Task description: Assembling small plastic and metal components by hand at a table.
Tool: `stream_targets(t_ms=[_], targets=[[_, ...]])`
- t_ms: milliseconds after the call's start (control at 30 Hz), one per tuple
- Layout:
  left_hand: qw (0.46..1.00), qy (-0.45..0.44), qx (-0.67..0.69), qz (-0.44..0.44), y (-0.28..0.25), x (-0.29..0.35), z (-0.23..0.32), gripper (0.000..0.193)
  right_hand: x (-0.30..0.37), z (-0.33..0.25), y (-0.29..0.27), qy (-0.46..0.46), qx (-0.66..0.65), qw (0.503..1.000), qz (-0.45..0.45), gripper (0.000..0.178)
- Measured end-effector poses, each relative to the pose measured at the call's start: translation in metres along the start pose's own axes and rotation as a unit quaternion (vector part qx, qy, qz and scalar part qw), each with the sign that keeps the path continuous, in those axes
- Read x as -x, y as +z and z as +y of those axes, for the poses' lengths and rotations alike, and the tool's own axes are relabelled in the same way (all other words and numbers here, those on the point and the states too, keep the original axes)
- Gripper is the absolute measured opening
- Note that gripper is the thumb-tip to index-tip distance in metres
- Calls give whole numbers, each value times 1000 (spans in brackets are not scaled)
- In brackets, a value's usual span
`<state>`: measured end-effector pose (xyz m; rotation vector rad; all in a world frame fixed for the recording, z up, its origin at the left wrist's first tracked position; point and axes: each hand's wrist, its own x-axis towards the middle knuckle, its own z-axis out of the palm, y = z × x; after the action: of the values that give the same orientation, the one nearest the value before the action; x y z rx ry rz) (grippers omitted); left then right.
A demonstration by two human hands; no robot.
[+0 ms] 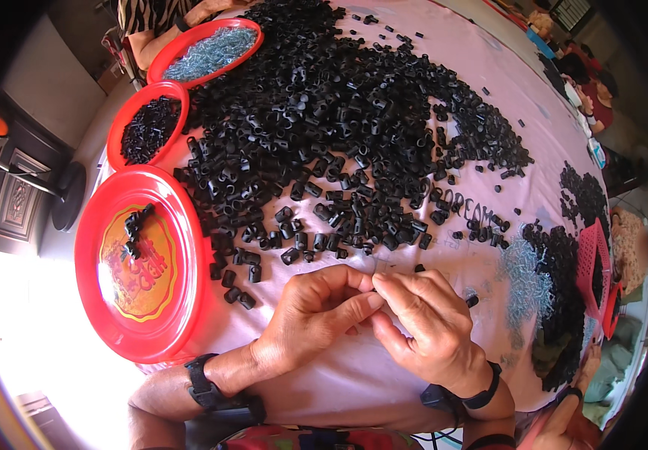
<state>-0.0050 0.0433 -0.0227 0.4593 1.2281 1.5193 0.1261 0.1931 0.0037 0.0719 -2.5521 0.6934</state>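
My left hand (313, 319) and my right hand (433, 326) meet over the near part of the table, thumbs and fingertips pinched together. Whatever lies between the fingertips is too small and covered to make out. Just beyond them spreads a large heap of small black plastic tube-shaped pieces (316, 142), with looser ones scattered along its near side. One black piece (472, 301) lies beside my right hand. To the left of my left hand, a big red plate (181, 300) carries a short row of black pieces (136, 229).
Farther left stand a red bowl of small black parts (148, 131) and a red tray of silvery screws (211, 54). More screws (528, 281) and black pieces lie at right, near a pink basket (592, 262). Other people sit around the pink-covered table (489, 202).
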Motion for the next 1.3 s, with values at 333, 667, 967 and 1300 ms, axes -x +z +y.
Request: stream_targets(t_ms=[333,667,967,1300], targets=[[989,5,137,-46,4,0,-10,13,1,0,6,50,-58,997,29,63],[986,10,149,-79,4,1,-14,21,0,5,7,32,-41,998,24,65],[986,-66,101,-119,-1,4,-7,40,2,10,4,34,-21,999,17,57],[986,-72,100,-111,-1,4,-11,37,3,11,7,12,-15,1000,6,54]])
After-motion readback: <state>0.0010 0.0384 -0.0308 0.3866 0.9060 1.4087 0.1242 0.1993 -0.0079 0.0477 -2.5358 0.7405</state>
